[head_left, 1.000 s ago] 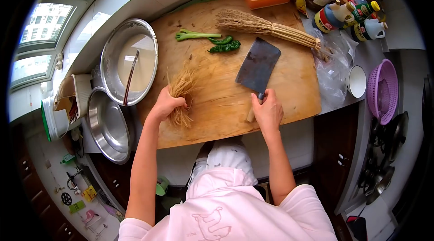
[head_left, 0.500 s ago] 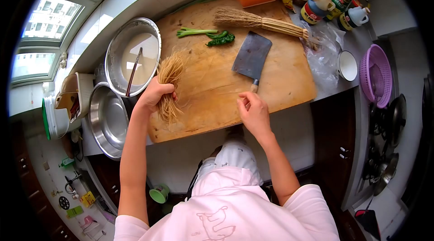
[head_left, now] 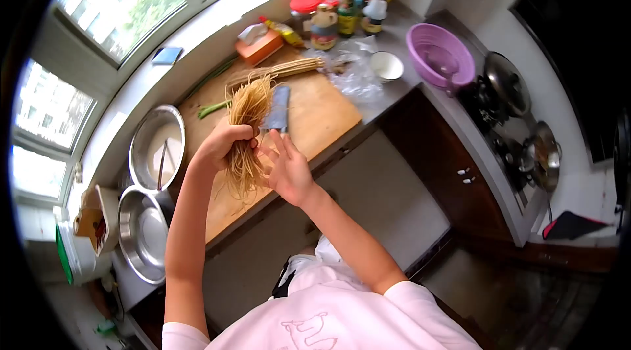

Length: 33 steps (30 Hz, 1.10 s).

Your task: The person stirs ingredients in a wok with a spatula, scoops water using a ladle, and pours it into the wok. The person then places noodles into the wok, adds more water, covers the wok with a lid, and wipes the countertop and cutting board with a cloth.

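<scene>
My left hand (head_left: 227,142) is wrapped round the middle of a bundle of thin, straw-coloured strands (head_left: 251,105), raised above the wooden board (head_left: 328,113). Close against the bundle's right side is my right hand (head_left: 289,171), palm turned up and fingers apart, its fingertips at the strands. Behind the hands a cleaver (head_left: 279,108) lies on the board, its handle mostly hidden. Part of a green stalk (head_left: 211,109) shows to the left of the bundle. A straw brush (head_left: 296,68) lies along the board's far side.
At the left stand a metal bowl of pale liquid (head_left: 172,134) and a metal basin (head_left: 142,235). Beyond the board are an orange tissue box (head_left: 260,47), bottles (head_left: 347,15) and a plastic bag (head_left: 358,77). Farther right are a white bowl (head_left: 386,66) and a purple basket (head_left: 440,54).
The view has swung to the right. My left hand has lifted the bundle, and my right hand has come away from the cleaver's handle to the bundle, its fingers opening.
</scene>
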Each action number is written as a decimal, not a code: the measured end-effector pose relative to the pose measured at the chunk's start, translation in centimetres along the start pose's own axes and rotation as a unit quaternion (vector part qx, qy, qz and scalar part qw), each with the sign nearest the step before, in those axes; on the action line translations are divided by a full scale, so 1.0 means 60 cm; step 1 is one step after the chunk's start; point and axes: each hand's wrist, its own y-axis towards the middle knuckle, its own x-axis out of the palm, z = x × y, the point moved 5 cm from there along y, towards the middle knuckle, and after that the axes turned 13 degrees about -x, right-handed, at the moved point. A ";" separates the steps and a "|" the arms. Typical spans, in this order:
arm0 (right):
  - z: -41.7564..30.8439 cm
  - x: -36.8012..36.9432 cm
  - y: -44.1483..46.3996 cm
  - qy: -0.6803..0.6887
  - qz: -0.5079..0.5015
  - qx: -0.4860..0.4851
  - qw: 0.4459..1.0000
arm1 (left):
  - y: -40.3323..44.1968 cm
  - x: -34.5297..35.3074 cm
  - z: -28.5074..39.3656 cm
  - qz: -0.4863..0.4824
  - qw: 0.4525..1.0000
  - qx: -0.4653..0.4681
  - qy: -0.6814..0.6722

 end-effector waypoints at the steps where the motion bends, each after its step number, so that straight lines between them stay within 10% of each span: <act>1: -0.040 -0.005 -0.006 0.006 -0.002 -0.038 0.999 | 0.011 0.041 0.009 -0.026 1.000 0.000 0.006; 12: -0.561 -0.145 -0.315 -0.061 0.065 -0.371 0.924 | 0.144 0.716 0.076 -0.253 0.951 -0.028 0.173; 22: -1.036 -0.410 -0.755 -0.255 0.262 -0.475 0.800 | 0.306 1.410 -0.025 -0.399 0.872 -0.153 0.237; 26: -1.139 -0.510 -0.918 -0.426 0.436 -0.489 0.623 | 0.374 1.610 -0.079 -0.411 0.854 -0.177 0.264; 28: -1.159 -0.536 -0.984 -0.645 0.544 -0.412 0.344 | 0.398 1.681 -0.100 -0.399 0.854 -0.162 0.291; 30: -1.161 -0.554 -1.011 -0.741 0.567 -0.305 0.190 | 0.435 1.737 -0.127 -0.383 0.860 -0.156 0.298; 33: -1.151 -0.610 -1.023 -0.751 0.578 -0.190 0.257 | 0.498 1.796 -0.165 -0.380 0.876 -0.136 0.265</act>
